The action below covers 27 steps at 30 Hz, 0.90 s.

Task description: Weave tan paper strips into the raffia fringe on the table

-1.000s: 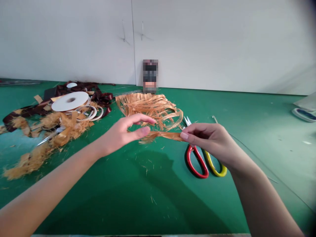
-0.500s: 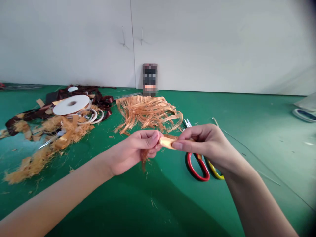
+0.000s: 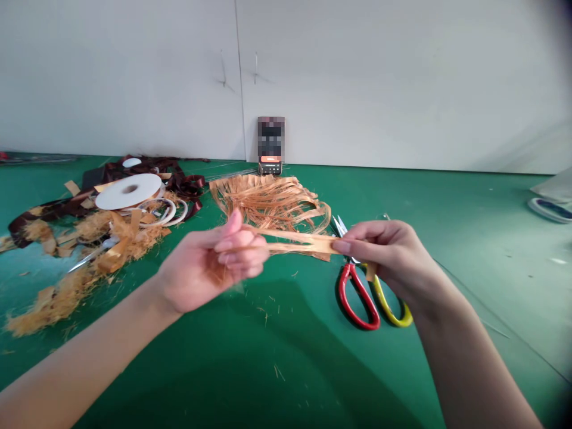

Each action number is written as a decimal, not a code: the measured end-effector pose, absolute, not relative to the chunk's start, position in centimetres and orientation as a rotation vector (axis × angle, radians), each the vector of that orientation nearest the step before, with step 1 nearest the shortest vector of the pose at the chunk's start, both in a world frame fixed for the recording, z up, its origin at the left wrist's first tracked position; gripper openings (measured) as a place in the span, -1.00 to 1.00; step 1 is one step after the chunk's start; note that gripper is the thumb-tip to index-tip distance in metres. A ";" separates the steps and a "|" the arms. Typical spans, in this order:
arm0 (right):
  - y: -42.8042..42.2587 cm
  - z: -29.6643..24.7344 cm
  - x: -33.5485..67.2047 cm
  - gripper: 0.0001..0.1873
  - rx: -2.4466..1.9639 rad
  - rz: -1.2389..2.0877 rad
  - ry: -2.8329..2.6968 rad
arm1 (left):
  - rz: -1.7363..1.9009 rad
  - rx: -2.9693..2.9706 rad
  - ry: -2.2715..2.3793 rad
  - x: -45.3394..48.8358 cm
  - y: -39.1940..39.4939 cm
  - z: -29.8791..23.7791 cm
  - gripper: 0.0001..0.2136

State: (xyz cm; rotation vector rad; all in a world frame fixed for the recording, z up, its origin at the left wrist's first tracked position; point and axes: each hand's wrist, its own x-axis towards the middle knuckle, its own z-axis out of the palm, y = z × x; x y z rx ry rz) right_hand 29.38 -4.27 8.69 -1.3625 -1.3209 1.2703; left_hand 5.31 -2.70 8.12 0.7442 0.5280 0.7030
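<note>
Between my hands stretches a tan ribbon strip, split into strands on its left part. My right hand pinches the uncut right end between thumb and fingers. The fingers of my left hand are curled around the loose strands, thumb raised, slightly blurred. Just behind my hands lies a pile of fringed tan ribbon strips on the green table. Scissors with one red and one yellow handle lie partly beneath my right hand, blades pointing away.
A white ribbon spool rests among dark brown ribbon and frayed tan scraps on the left. A phone leans upright against the white wall. A thin wire lies at the right, beyond it a whitish roll.
My left hand has moved left and turned palm up, sliding along the ribbon. The split strands now show stretched out between the hands. My right hand has shifted slightly right.
</note>
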 end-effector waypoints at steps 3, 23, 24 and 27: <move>-4.2 8.5 29.9 -0.83 -1.385 1.278 -1.321 | 0.815 0.761 0.592 3.8 -2.0 7.9 -0.53; -1.3 10.1 28.1 -0.81 -1.113 1.441 -1.633 | 0.948 1.626 0.913 6.0 1.4 8.5 -0.70; -1.0 10.2 27.9 -0.81 -1.082 1.444 -1.619 | 0.968 1.606 0.926 6.5 1.3 8.8 -0.69; -0.5 10.4 27.1 -0.86 -1.012 1.368 -1.555 | 1.247 1.585 1.115 7.5 1.1 9.0 -0.73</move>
